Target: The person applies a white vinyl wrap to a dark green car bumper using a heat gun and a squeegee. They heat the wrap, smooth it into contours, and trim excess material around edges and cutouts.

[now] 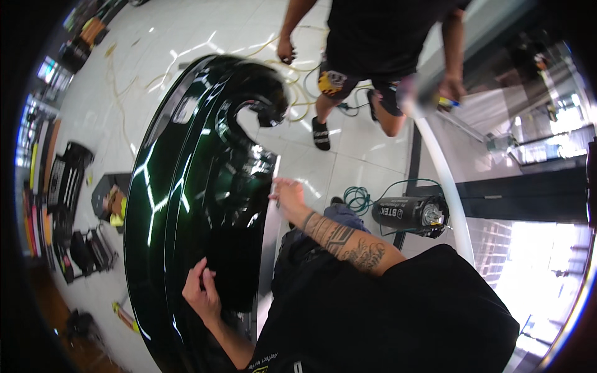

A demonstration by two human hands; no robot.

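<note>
A long, glossy dark green car bumper [165,180] stretches across the left and middle of the head view, its far end curling round. A pale strip [268,239] runs along its right edge. My right hand [289,199] is at that edge, with bent fingertips drawn together against it; anything thin between them is too small to make out. Over the lower part of the bumper is my left hand [202,292], its fingers loosely bent and apart from the thumb, holding nothing visible. Whether it touches the surface is unclear.
Ahead stands another person [379,50] with a small blue and yellow thing in one hand. A black cylinder [407,214] and a coiled green hose [357,199] lie to the right. More car parts [68,177] rest at the far left. Yellow hoses [301,102] cross the tiled floor.
</note>
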